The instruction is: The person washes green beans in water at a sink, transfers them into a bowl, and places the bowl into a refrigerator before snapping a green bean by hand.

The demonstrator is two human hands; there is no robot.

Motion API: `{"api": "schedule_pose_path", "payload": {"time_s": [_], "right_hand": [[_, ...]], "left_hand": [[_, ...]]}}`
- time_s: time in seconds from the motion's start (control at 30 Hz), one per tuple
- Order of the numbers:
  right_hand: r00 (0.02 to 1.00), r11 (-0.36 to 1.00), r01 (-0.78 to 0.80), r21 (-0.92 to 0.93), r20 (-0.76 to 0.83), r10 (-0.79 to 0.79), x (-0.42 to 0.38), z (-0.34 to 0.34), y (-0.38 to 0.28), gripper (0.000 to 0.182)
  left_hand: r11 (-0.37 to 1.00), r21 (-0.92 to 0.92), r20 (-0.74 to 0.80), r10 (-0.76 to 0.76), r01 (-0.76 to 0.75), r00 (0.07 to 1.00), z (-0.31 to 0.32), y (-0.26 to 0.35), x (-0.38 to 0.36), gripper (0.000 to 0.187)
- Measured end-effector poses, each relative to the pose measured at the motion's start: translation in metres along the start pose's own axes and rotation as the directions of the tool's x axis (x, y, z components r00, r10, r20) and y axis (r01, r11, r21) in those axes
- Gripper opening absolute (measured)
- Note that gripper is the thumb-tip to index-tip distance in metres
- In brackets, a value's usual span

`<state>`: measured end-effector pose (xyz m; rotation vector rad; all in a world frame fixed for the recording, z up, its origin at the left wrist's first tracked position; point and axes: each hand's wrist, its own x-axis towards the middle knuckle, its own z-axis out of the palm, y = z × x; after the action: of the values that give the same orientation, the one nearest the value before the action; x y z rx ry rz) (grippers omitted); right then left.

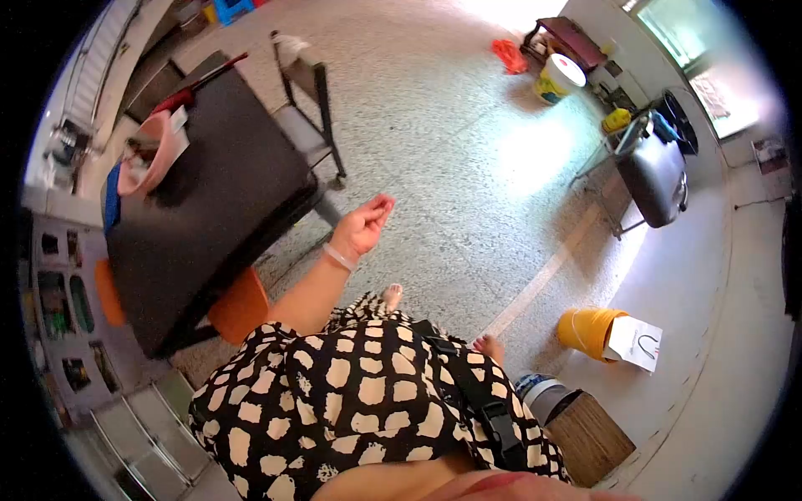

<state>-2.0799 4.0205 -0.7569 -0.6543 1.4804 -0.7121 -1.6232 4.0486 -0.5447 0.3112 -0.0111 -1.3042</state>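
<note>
My left hand (363,227) is raised over the floor, to the right of the dark table's corner. Its fingers are curled and drawn together, and I see nothing held in them. Around the wrist is a pale bracelet (339,256). The nearest furniture to it is the black-covered table (225,159) and a chair (309,125) on the table's far side. My right hand does not show. Below me is a black dress with cream patches (376,384), with a black strap and buckle (501,424) across it. A bare foot (393,294) shows beyond the hem.
A pink basin (152,159) sits on the table, with an orange stool (238,307) tucked beneath. To the right stand a yellow bucket (585,331) with a white bag (637,344), a wooden-topped box (591,436) and a black chair (656,179). Farther off is a white-lidded bucket (558,79).
</note>
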Motion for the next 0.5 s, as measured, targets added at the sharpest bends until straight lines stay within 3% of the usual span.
{"api": "schedule_pose_path", "payload": {"time_s": [0.03,0.1,0.13,0.17,0.2,0.23,0.27,0.3,0.33,0.37,0.4,0.43,0.47,0.5], "right_hand": [[0.998,0.998,0.059,-0.038,-0.001,-0.059,0.001,-0.009,0.009,0.031],[0.99,0.992,-0.057,0.113,-0.124,0.071,0.014,-0.008,0.068,0.03],[0.978,0.98,-0.087,0.181,-0.171,0.119,0.052,-0.028,0.115,0.029],[0.933,0.936,-0.216,0.276,-0.223,0.281,0.033,-0.026,0.151,0.029],[0.894,0.9,-0.266,0.345,-0.262,0.365,0.04,-0.028,0.134,0.028],[0.939,0.968,-0.249,-0.025,-0.252,0.235,0.062,-0.024,0.095,0.024],[0.973,0.9,-0.189,-0.392,-0.197,0.119,0.08,-0.024,0.062,0.02],[0.995,0.704,-0.091,-0.705,-0.101,0.026,0.101,-0.028,0.032,0.017],[0.985,0.932,-0.104,-0.346,-0.168,0.048,0.182,-0.043,0.051,0.016],[0.949,0.762,0.166,-0.625,-0.109,-0.296,0.199,-0.008,-0.048,0.016],[0.819,0.438,0.365,-0.822,0.06,-0.571,0.212,-0.032,-0.099,0.016],[0.617,0.028,0.46,-0.888,0.296,-0.729,0.226,-0.035,-0.147,0.015],[0.791,0.532,0.439,-0.724,0.03,-0.611,0.251,-0.012,-0.192,0.018],[0.931,0.891,0.273,-0.362,-0.134,-0.339,0.278,0.012,-0.254,0.02]], "left_hand": [[0.999,-0.025,0.057,-0.022,0.024,0.998,0.011,0.004,0.007,0.026],[0.994,-0.031,0.141,-0.097,0.102,0.985,0.025,0.03,0.03,0.023],[0.995,-0.039,0.094,-0.092,0.096,0.991,0.005,0.015,0.036,0.024],[0.986,-0.032,-0.012,-0.163,0.162,0.987,0.017,0.028,0.056,0.023],[0.979,-0.058,-0.053,-0.197,0.193,0.979,0.038,0.033,0.083,0.023],[0.972,-0.088,-0.065,-0.223,0.217,0.973,0.065,0.033,0.116,0.022],[0.974,-0.138,-0.136,-0.199,0.18,0.971,0.089,0.029,0.142,0.019],[0.97,-0.131,-0.103,-0.218,0.204,0.971,0.089,0.026,0.172,0.018],[0.967,-0.12,-0.062,-0.233,0.224,0.971,0.089,0.03,0.21,0.017],[0.964,-0.106,-0.038,-0.249,0.244,0.968,0.145,0.058,0.283,0.016],[0.979,0.005,-0.125,-0.201,0.203,0.972,0.179,0.029,0.301,0.017],[0.988,0.026,-0.142,-0.146,0.151,0.979,0.191,0.009,0.321,0.017],[0.993,0.058,-0.153,-0.09,0.1,0.984,0.193,0.013,0.332,0.018],[0.994,0.097,-0.165,-0.036,0.053,0.986,0.193,0.02,0.345,0.018]]}}
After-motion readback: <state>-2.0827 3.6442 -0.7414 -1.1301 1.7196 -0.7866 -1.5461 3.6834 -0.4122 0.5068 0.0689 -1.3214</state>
